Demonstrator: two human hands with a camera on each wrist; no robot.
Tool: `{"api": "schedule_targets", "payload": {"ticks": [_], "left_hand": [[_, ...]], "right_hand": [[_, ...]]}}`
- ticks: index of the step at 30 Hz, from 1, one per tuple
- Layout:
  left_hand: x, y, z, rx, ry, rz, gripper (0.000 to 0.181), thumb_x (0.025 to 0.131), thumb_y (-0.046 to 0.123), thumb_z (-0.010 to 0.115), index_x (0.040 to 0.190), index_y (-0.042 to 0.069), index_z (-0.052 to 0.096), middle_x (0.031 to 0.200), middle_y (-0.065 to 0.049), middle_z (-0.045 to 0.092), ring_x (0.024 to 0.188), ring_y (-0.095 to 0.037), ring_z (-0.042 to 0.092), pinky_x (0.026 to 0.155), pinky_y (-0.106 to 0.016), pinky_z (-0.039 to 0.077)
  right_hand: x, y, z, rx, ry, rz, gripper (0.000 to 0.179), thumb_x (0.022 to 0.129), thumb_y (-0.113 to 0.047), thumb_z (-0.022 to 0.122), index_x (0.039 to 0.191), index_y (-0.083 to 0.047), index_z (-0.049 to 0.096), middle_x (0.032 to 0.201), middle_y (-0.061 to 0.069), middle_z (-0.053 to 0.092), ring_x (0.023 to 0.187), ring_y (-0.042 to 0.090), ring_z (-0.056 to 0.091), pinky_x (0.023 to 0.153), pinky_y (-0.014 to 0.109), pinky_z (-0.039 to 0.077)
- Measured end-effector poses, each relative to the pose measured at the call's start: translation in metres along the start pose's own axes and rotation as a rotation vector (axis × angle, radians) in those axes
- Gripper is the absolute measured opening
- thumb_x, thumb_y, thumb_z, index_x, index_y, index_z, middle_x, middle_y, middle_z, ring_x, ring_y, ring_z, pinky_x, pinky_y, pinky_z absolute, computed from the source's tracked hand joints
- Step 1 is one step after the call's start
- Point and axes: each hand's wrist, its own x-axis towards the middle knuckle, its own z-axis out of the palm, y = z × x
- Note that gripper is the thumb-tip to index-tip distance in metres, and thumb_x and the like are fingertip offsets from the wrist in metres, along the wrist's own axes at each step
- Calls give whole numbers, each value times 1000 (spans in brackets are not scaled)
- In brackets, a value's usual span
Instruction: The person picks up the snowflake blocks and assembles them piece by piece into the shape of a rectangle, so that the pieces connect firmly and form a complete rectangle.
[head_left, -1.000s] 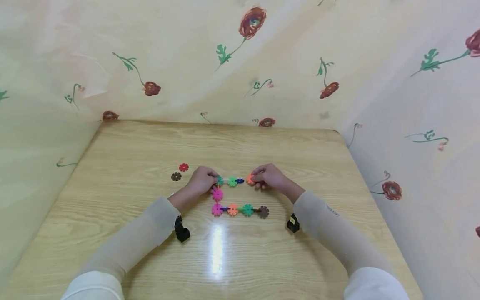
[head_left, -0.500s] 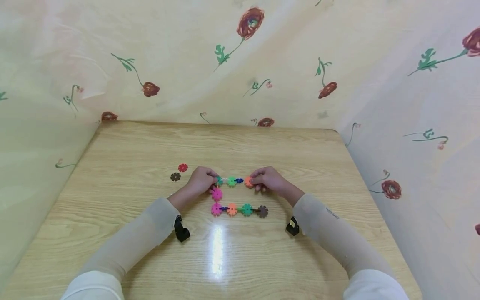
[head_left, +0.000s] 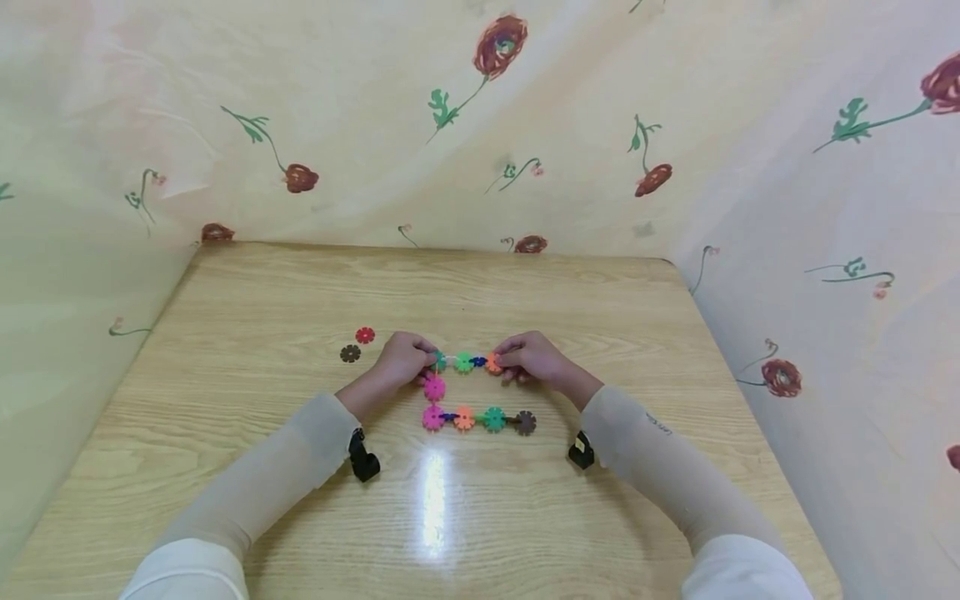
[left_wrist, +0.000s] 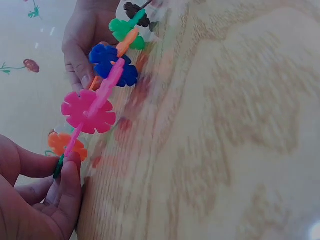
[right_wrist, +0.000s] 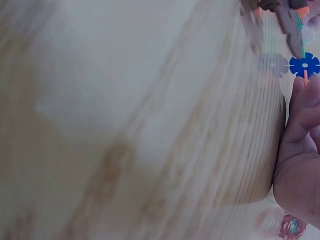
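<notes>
A chain of flower-shaped interlocking discs lies on the table in a squared C, open to the right. My left hand [head_left: 405,360] pinches the green disc [head_left: 439,361] at its far left corner, with thumb and finger on it in the left wrist view. My right hand [head_left: 534,357] pinches an orange disc [head_left: 492,362] at the far row's right end. That disc meets the dark blue disc [right_wrist: 298,65], beside a light green disc [head_left: 463,362]. Pink discs [head_left: 433,388] form the left side. The near row ends in a brown disc [head_left: 526,422].
A loose red disc [head_left: 365,335] and a loose dark brown disc [head_left: 350,353] lie left of my left hand. The wooden table [head_left: 480,517] meets flowered sheeting [head_left: 360,108] at the back and sides. Black wrist cameras hang under both sleeves.
My right hand has moved a little left with the orange disc, closing the gap to the dark blue disc. My left hand keeps its hold on the green disc.
</notes>
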Motion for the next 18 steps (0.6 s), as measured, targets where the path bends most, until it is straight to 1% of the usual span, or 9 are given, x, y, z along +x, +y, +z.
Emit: {"api": "schedule_targets", "payload": {"ticks": [4,8,12,18], "left_hand": [[-1,3,1,-46,-2,-17,15,96,1,65,108,-6,71,86,-14,69,59,-13,59,53,-22,53],[-1,5,2,-80,5,-35,14,95,-3,65,107,-8,71,87,-16,70,59,-12,61,55,-21,54],[0,4,3,-87,14,-37,14,95,-3,65,106,-8,72,88,-18,71,58,-12,62,56,-22,56],[3,3,4,-70,27,-48,13,94,-4,66,105,-7,72,87,-17,72,58,-13,63,55,-23,56]], "right_hand": [[-1,0,2,51,-14,6,27,98,-6,64,123,4,66,89,14,75,73,20,72,60,28,58],[-3,-1,4,88,-4,5,27,97,0,63,123,8,64,89,16,74,74,21,73,66,31,60],[-5,-2,7,105,23,-1,25,97,2,62,121,10,65,89,16,74,72,20,73,65,30,60],[-5,-1,8,133,55,-6,22,97,3,63,117,11,66,88,16,74,72,20,73,65,28,60]]}}
